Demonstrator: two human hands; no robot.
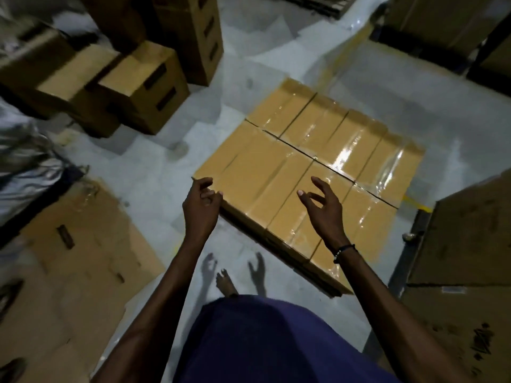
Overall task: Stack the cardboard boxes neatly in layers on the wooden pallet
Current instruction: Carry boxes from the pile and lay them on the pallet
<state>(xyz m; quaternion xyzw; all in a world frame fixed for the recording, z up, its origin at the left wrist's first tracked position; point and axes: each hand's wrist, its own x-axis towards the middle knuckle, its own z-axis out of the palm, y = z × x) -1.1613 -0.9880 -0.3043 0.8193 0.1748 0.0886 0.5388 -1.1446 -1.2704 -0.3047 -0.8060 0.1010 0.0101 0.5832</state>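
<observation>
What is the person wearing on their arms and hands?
Both arms are bare, with no sleeves and no gloves. The left hand wears nothing. Just below the right hand, a thin dark bracelet with small pale beads circles the wrist. A purple garment covers the body.

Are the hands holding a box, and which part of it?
No, nothing is held. Both the left hand and right hand hover empty, fingers loose, above the layer of cardboard boxes.

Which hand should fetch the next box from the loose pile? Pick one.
Left. The left hand hangs empty on the side of the loose boxes, which stand far left. The right hand, also empty, hovers over the stacked layer, farther from them.
</observation>
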